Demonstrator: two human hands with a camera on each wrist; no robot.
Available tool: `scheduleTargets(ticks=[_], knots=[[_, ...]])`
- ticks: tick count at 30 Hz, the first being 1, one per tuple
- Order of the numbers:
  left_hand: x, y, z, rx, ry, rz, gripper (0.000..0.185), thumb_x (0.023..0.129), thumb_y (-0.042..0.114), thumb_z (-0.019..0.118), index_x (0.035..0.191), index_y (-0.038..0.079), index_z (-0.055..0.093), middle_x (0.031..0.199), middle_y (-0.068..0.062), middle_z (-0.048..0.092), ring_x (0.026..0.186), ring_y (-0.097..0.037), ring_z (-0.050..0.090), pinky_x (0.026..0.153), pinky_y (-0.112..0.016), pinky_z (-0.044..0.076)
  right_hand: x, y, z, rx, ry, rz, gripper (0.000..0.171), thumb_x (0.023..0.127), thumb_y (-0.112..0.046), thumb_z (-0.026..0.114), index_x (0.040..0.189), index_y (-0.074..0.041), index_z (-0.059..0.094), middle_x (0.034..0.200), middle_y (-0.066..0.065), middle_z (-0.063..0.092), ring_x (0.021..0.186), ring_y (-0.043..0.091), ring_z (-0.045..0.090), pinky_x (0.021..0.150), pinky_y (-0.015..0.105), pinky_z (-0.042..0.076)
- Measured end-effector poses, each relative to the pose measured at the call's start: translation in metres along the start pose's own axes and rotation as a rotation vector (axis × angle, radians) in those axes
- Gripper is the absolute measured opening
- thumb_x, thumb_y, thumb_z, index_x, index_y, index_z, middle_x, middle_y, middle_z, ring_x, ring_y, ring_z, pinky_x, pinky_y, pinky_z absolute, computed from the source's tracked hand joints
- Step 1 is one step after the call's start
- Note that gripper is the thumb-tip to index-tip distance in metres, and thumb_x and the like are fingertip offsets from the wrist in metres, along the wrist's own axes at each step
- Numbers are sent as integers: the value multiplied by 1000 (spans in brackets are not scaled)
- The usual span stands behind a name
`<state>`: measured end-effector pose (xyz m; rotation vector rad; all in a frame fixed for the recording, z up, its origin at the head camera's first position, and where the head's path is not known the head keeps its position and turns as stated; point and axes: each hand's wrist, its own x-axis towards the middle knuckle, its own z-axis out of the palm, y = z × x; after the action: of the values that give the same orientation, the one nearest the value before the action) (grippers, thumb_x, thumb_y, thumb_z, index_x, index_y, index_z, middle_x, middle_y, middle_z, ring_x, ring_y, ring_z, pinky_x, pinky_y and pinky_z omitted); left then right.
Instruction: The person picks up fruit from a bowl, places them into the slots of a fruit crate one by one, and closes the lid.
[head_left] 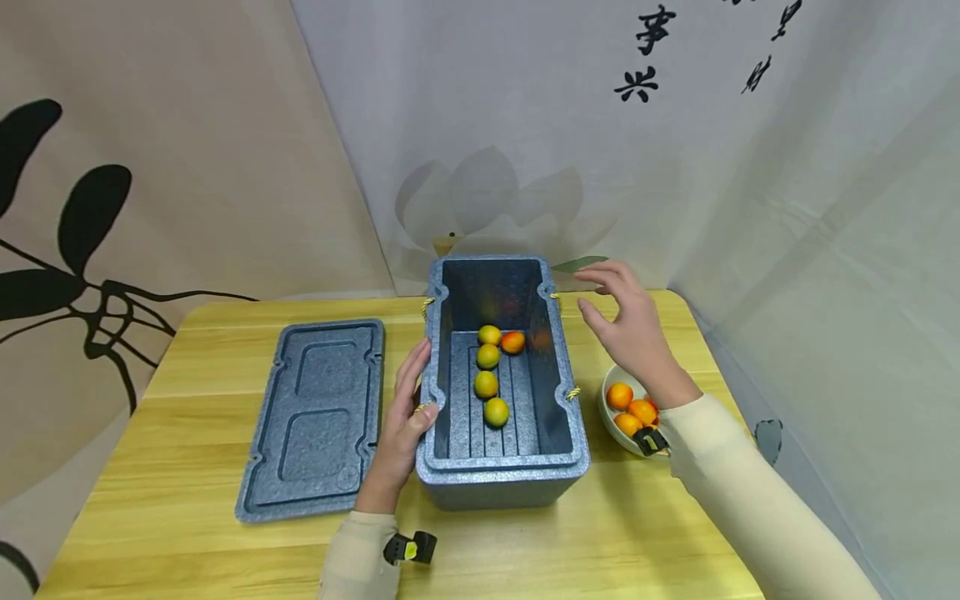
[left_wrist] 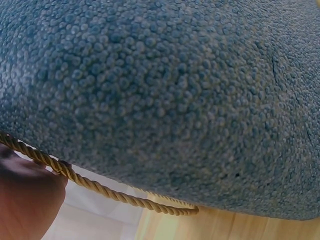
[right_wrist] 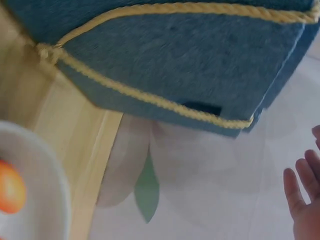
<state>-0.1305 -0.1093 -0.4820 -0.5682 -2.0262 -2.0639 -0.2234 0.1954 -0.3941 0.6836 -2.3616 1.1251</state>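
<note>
A blue-grey foam box (head_left: 572, 433) stands open on the wooden table (head_left: 195, 550), with several yellow and orange fruits (head_left: 487, 383) lying in a row on its ribbed floor. My left hand (head_left: 402, 425) rests against the box's left wall, thumb on the rim, fingers straight along the side. In the left wrist view the box's pebbled foam wall (left_wrist: 165, 95) and its yellow rope handle (left_wrist: 110, 192) fill the picture. My right hand (head_left: 626, 321) hovers open and empty just right of the box's far right corner. In the right wrist view its fingertips (right_wrist: 300, 192) show beside the box (right_wrist: 170, 55).
The box's lid (head_left: 318, 417) lies flat on the table to the left of my left hand. A white bowl (head_left: 609, 419) holding orange fruits (head_left: 633, 410) sits right of the box, partly under my right forearm. Cloth backdrops hang behind the table.
</note>
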Motion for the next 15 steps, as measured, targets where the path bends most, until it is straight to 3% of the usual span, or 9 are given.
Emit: scheduleTargets(ticks=[4,15], knots=[[0,-1,0,-1,2,3,69,90,18,47,156,10,28,161,-4,18,145,-27,15,106,-67,9,-14,11,-12,-9,34,52,35,88,3,66,123,-2,64,126,9,55,110,26,55,92,47,46],[1,0,-1,14,5,4,70,89,20,46,156,11,29,161,-4,19,145,-27,15,103,-73,6,-42,35,-30,-72,74,118,33,87,6,65,119,-3,66,123,9,58,111,27,54,90,29,44]])
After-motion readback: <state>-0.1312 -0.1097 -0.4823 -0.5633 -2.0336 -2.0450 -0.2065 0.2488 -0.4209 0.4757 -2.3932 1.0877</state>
